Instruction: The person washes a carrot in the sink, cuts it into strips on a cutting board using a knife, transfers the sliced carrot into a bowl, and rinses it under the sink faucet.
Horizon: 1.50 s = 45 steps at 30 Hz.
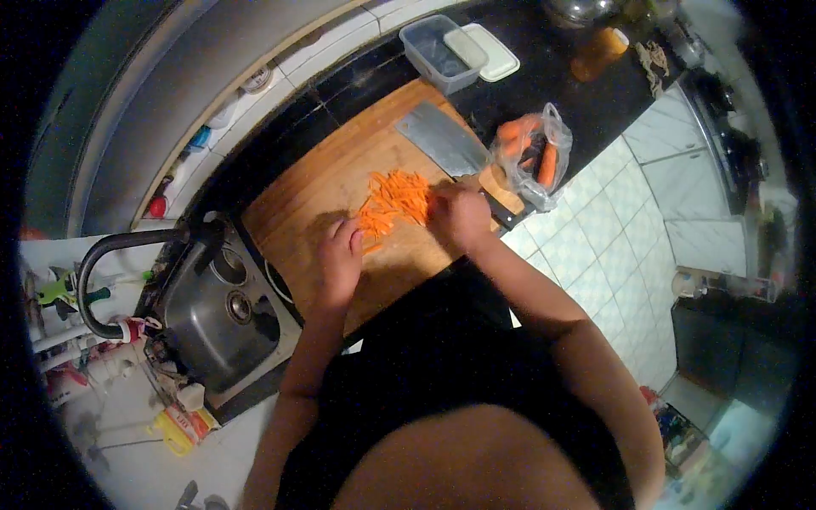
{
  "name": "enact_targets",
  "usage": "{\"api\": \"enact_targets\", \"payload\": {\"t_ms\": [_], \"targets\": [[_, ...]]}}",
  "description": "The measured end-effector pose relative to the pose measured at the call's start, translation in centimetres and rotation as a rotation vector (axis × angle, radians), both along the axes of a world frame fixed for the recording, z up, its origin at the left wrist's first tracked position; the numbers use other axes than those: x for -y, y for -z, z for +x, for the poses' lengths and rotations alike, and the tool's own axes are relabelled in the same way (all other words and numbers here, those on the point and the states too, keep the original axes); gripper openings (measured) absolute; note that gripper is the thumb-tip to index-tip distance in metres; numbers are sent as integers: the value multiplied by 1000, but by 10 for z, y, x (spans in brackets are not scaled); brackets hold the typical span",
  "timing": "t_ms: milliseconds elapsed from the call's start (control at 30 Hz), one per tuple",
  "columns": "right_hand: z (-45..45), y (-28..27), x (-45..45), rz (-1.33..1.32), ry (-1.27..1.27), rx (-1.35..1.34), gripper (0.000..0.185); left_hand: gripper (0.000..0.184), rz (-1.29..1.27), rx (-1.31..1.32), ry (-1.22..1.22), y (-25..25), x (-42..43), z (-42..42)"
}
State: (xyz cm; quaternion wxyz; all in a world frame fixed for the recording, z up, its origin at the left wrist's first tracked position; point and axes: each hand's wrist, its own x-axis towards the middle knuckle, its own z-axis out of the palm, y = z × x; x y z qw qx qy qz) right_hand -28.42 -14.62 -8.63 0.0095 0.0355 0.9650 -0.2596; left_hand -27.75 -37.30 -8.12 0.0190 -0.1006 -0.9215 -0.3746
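A pile of thin carrot strips (396, 197) lies on the wooden cutting board (297, 191). At the pile's left edge is my left hand (341, 259), its fingers curled in; whether any strips are in them is hidden. My right hand (463, 219) is closed against the pile's right edge, fingertips out of sight. A cleaver (444, 142) with a wide grey blade lies flat on the board beyond my right hand. Just right of that hand, a light wooden piece (501, 189) and a dark knife handle (505, 213) sit near the board's edge.
A clear plastic bag of whole carrots (544, 157) stands right of the board. Behind the board are a plastic container (433, 64) and its pale lid (489, 53). To the left are a steel sink (208, 331) and a black faucet (93, 263). An orange-brown jar (599, 55) stands farther back.
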Motion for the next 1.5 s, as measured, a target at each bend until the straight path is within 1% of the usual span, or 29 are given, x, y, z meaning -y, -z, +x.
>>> {"api": "enact_targets", "payload": {"t_ms": [67, 167, 267, 367, 433, 467, 533, 567, 633, 667, 733, 767, 867, 1000, 1033, 1067, 1100, 1133, 1167, 1200, 1233, 1267, 1300, 1333, 1367, 1400, 1433, 1467, 1500], "targets": [[0, -2, 8, -21, 94, 88, 19, 17, -84, 13, 35, 2, 5, 2], [-3, -9, 13, -45, 124, 134, 18, 15, -248, -332, 197, -10, 9, -1], [-1, -6, 11, 16, 112, 117, 18, 14, -203, -318, 190, -6, 12, 3], [4, -6, 8, 72, 122, 102, 17, 11, -127, -136, 155, -9, 18, 12], [7, -12, 7, 118, 106, 80, 16, 9, -22, -210, 34, -13, 12, 13], [10, -17, 6, 74, 81, 3, 15, 8, 30, -246, -26, -14, 10, 13], [17, -27, 0, -13, 24, -148, 14, 7, 41, -179, 27, -11, 14, 6], [21, -24, -6, 21, -5, -151, 12, 6, 44, -144, 52, -9, 18, 5], [21, -25, -14, 86, -59, -161, 10, 7, -180, -141, 152, -5, 29, 3], [20, -27, -16, 34, -65, -221, 10, 7, -290, -147, 201, -5, 30, -1], [30, -62, -15, -68, -75, -323, 11, 8, -263, -193, 140, -7, 29, 1], [35, -82, -11, -177, -51, -364, 13, 8, -250, -214, 110, -9, 28, 3], [48, -137, -6, -217, -113, -520, 14, 9, -223, -167, 93, -22, 24, 3], [77, -206, -3, -185, -245, -752, 18, 9, -229, -187, 91, -35, 17, 3], [89, -224, -5, -194, -288, -770, 16, 9, -221, -193, 91, -35, 15, 3], [106, -249, -9, -146, -334, -692, 14, 10, -215, -197, 90, -34, 13, 4], [113, -269, -20, -191, -512, -685, 11, 10, -143, -224, 56, -24, 15, 8], [122, -283, -28, -298, -626, -683, 10, 11, -71, -253, 23, -7, 17, 11], [133, -291, -35, -523, -705, -706, 11, 11, 4, -283, -10, 2, 18, 12], [144, -293, -40, -781, -770, -745, 13, 12, -75, -260, -7, 1, 19, 16], [150, -292, -46, -991, -826, -791, 15, 13, -150, -233, -1, -4, 17, 21], [152, -294, -54, -1118, -888, -819, 18, 15, -219, -210, 10, -13, 7, 23], [150, -295, -64, -1185, -959, -823, 21, 18, -208, -168, -39, -32, -12, 33], [147, -299, -76, -1224, -1056, -783, 18, 22, -196, -127, -89, -52, -30, 43], [150, -296, -86, -1332, -1095, -728, 16, 24, -359, -182, -88, -38, -28, 52], [153, -290, -96, -1449, -1131, -666, 15, 24, -340, -175, -101, -17, -25, 58], [156, -282, -110, -1490, -1079, -657, 14, 24, -322, -169, -114, 3, -22, 64], [160, -273, -124, -1530, -1027, -648, 12, 21, -120, -104, -143, 35, -19, 68], [163, -260, -139, -1489, -896, -689, 11, 18, -49, -34, -193, 38, -28, 77]]}}
